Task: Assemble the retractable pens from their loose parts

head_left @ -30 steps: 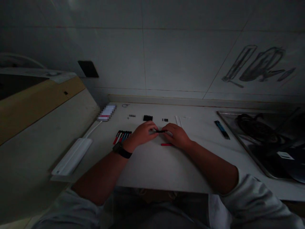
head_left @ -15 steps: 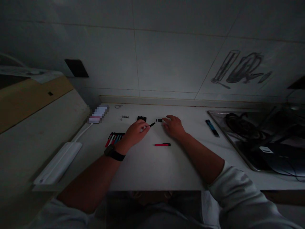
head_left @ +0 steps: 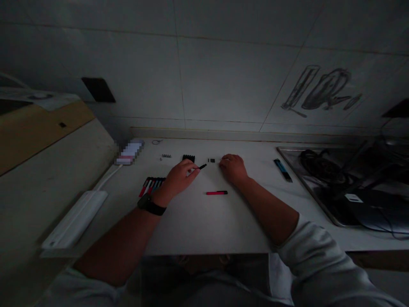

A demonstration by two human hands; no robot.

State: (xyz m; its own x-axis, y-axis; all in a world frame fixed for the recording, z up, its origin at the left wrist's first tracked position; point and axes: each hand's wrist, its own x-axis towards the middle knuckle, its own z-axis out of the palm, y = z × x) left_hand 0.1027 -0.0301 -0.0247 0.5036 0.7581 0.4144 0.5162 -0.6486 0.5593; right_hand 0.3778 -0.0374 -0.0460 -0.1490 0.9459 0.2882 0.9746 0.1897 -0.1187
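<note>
White countertop (head_left: 204, 230): one red pen (head_left: 216, 193), lying crosswise. Left hand (head_left: 179, 178): slim black pen part (head_left: 203, 166) pinched at fingertips, above the counter. Right hand (head_left: 233, 169): fingers curled, contents indeterminable. Beyond, between hands: small dark pieces (head_left: 212, 160).

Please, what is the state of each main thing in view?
Dark slim piece: pinched in the left hand
Right hand: fingers curled, grip hidden
Red pen: lying flat
Pens in a row: lying side by side, partly hidden
Watch: strapped on left wrist
Phone: screen bright, details blurred
Blue-black item: lying flat
White strip: cable running towards phone
</note>
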